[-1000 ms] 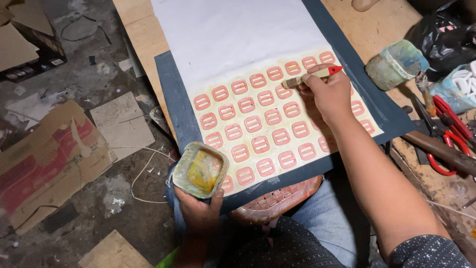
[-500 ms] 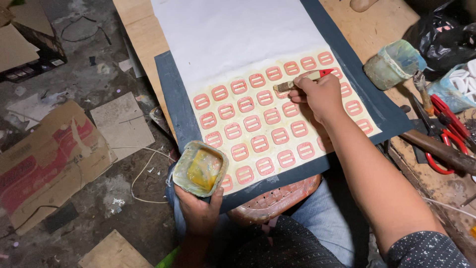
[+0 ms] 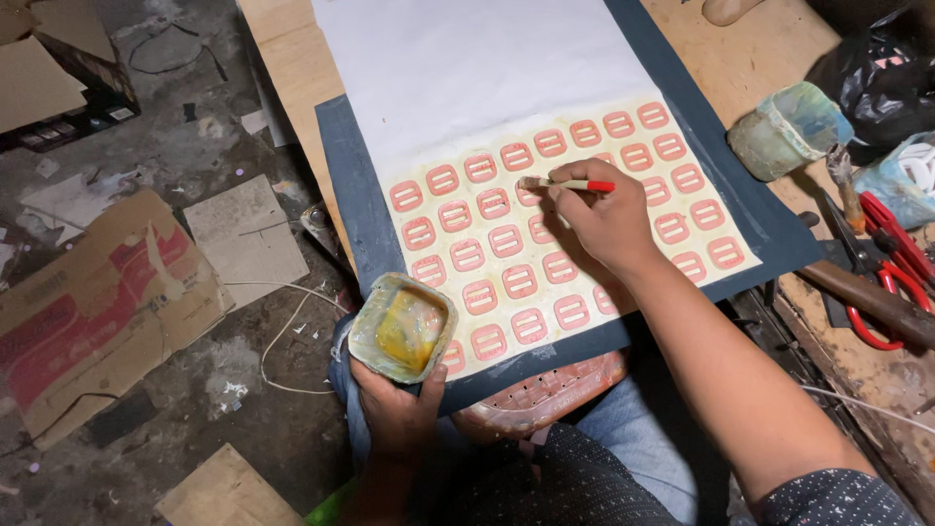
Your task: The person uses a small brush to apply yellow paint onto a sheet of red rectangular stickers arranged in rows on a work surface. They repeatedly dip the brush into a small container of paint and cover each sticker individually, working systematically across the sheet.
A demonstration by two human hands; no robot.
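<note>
Head view: right hand (image 3: 606,219) pinches a thin red-handled brush (image 3: 568,184) lying left-right (bristles leftward) over pink slotted pieces (image 3: 518,281); left hand (image 3: 397,414) cups a square glue-smeared tub (image 3: 402,327), nearer the body.

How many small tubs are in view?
2. One yellowish tub is held in the left hand; a greenish tub stands on the wooden bench, right of the dark board. More may be hidden at right.
</note>
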